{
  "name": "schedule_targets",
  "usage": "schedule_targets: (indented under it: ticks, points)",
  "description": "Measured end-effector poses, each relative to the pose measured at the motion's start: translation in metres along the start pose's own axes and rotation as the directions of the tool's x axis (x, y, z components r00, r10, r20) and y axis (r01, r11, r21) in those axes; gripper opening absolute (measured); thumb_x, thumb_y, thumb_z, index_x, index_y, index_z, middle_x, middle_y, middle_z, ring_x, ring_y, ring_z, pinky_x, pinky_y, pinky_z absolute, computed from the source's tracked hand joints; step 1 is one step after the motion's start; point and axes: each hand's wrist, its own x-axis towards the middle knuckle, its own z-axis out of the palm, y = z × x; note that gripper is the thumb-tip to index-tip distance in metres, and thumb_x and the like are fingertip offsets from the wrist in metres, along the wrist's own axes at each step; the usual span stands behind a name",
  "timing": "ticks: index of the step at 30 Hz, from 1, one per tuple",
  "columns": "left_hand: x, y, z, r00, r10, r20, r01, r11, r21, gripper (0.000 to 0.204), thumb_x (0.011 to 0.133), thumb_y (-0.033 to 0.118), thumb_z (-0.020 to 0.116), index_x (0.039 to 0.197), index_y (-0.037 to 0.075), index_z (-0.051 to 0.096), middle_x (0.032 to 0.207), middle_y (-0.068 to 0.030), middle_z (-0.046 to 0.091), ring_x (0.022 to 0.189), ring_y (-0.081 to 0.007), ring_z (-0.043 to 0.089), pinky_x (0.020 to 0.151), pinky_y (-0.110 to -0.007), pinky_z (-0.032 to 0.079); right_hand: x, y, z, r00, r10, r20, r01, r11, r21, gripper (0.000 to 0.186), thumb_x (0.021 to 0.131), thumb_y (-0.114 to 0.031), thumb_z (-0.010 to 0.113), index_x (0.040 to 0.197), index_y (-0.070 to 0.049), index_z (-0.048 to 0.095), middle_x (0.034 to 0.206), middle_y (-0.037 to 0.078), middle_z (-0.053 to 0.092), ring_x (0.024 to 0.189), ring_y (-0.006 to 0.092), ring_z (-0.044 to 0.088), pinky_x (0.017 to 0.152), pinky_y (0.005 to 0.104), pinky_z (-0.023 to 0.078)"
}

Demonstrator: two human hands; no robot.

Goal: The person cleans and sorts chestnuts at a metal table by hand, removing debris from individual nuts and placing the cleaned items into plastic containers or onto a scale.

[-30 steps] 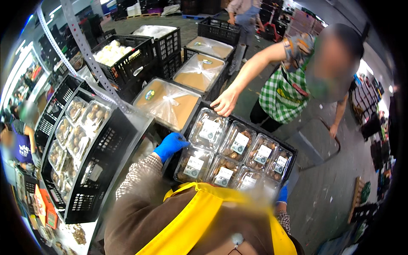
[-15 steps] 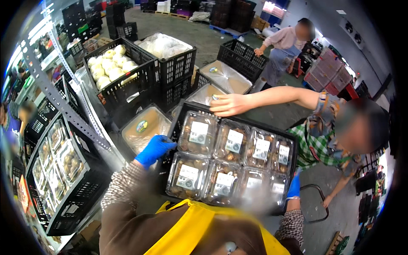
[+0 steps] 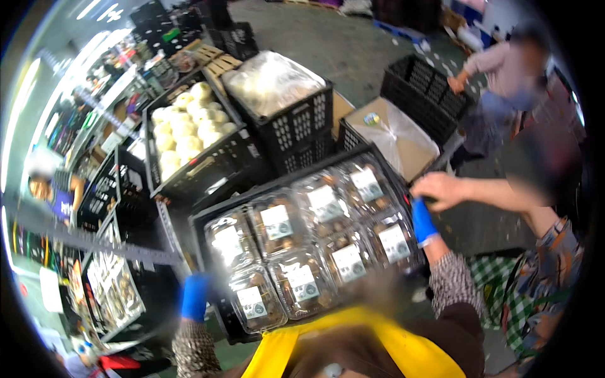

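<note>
I carry a black plastic crate [image 3: 220, 310] in front of my yellow apron, tilted so its right end lies farther away. It holds several clear lidded packs [image 3: 275, 222] with white labels and brown, rounded contents that look like mushrooms. My left hand [image 3: 195, 296], blue-gloved and slightly blurred, is closed on the crate's left end. At the right end, my right hand [image 3: 423, 222], also blue-gloved, grips the rim, with its fingers partly hidden. A co-worker's bare hand [image 3: 441, 191] is right beside it, near the crate's far right corner.
Beyond the crate stand a black crate of pale round produce [image 3: 188, 129] and a bag-lined crate [image 3: 277, 85]. A bag-covered carton [image 3: 394, 135] and a black crate [image 3: 428, 94] lie right of them, near another person. A metal post [image 3: 120, 249] and more packs [image 3: 113, 293] are at left.
The view has turned, and the crate in my hands has swung left, its right end now farther away. The co-worker's hand has gone from the far rim to the right corner.
</note>
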Motion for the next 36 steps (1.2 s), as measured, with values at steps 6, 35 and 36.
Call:
schedule_targets:
  ticks: [6,35,36]
  points:
    - [0.024,-0.097,0.002,0.926,-0.259,-0.275,0.207,0.956,-0.206,0.013,0.076,0.012,0.057,0.066,0.003,0.056,0.057,-0.0027,0.054,0.045,-0.0105,0.047,0.041,-0.022,0.037,0.079,-0.119,0.047,0.948,0.189,0.257,-0.098,0.939,-0.33,0.069,0.09,-0.051,0.017,0.084,0.003,0.059,0.08,0.026,0.058,0.078,0.0394,0.056,0.072,0.0454,0.042]
    - [0.04,-0.134,-0.066,0.795,0.325,0.512,-0.006,0.848,-0.53,0.034,0.085,0.028,0.047,0.115,0.014,0.05,0.112,-0.005,0.053,0.101,-0.0166,0.05,0.078,-0.035,0.042,-0.171,-0.509,0.302,0.665,-0.392,0.636,0.387,0.909,0.155,0.072,0.073,-0.043,0.06,0.124,0.002,0.037,0.123,0.022,0.042,0.113,0.0298,0.044,0.094,0.036,0.036]
    - [0.048,-0.136,-0.07,0.825,0.097,0.557,0.324,0.726,-0.607,0.032,0.085,0.024,0.046,0.115,0.013,0.05,0.111,-0.005,0.053,0.098,-0.0169,0.052,0.079,-0.034,0.043,-0.182,-0.521,0.309,0.69,-0.434,0.58,0.459,0.881,0.113,0.085,0.071,-0.048,0.061,0.13,0.004,0.029,0.131,0.025,0.033,0.12,0.0327,0.037,0.099,0.0373,0.031]
